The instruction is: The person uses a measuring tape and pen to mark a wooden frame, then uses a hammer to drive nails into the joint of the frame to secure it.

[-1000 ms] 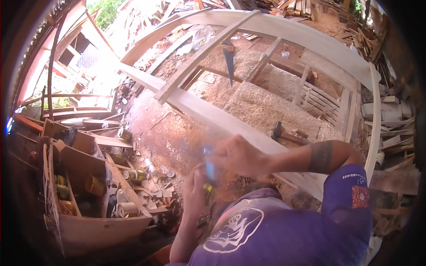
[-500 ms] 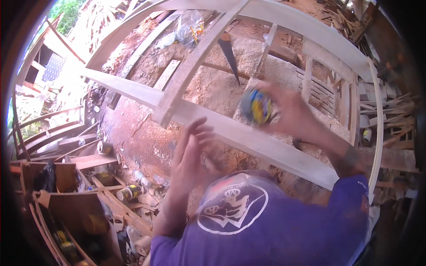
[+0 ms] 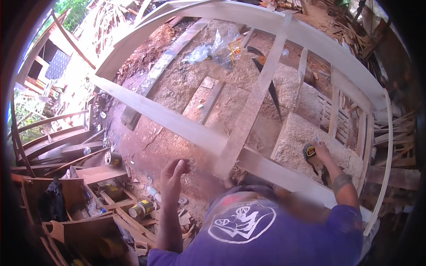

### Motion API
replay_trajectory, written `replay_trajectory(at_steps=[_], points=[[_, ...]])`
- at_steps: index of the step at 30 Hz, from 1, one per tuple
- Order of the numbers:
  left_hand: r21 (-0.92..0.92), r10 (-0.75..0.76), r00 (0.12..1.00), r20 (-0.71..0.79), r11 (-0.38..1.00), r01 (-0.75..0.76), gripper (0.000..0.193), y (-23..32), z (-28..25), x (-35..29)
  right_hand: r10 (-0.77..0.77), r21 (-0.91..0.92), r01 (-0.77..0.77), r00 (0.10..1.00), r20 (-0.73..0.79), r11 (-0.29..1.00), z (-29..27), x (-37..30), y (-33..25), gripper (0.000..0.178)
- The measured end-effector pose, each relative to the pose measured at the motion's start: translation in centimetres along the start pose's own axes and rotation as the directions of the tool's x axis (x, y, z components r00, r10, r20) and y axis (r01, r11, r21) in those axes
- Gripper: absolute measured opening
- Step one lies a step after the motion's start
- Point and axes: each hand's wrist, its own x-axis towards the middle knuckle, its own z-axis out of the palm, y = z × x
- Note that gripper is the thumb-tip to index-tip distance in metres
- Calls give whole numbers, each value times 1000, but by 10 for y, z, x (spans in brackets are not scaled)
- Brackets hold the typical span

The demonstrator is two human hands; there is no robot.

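The yellow-and-black tape measure (image 3: 309,151) is out over the pale sawdust, inside the big wooden frame and beyond its near rail (image 3: 173,119). The right hand (image 3: 323,152) has it: that grip is closed about the side of the case, perhaps so its face stays free; whether the case touches the sawdust I cannot tell. The left hand (image 3: 174,173) is raised on the near side of that rail, its grip loosely half-curled with nothing visible in it. A crosspiece (image 3: 257,93) lies across the rail, probably to tie the frame's sides. Beneath it a handsaw (image 3: 274,101) rests, likely put within reach. A clear plastic bag (image 3: 225,46) lies farther off; a tin can (image 3: 141,209) sits among offcuts at left.
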Motion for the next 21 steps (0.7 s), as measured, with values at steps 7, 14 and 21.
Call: replay_trajectory(at_steps=[7,14,21], points=[[87,115,986,117,988,-126,28,31,-3,86,235,-125,-232,972,5,965,32,13,76,57],[430,113,809,577,800,-419,27,66,34,325,68,44,-63,991,-116,997,-71,-56,-57,42],[629,65,882,468,676,-383,25,15,62,599,107,249,-36,955,-276,968,-44,-196,-224,30]])
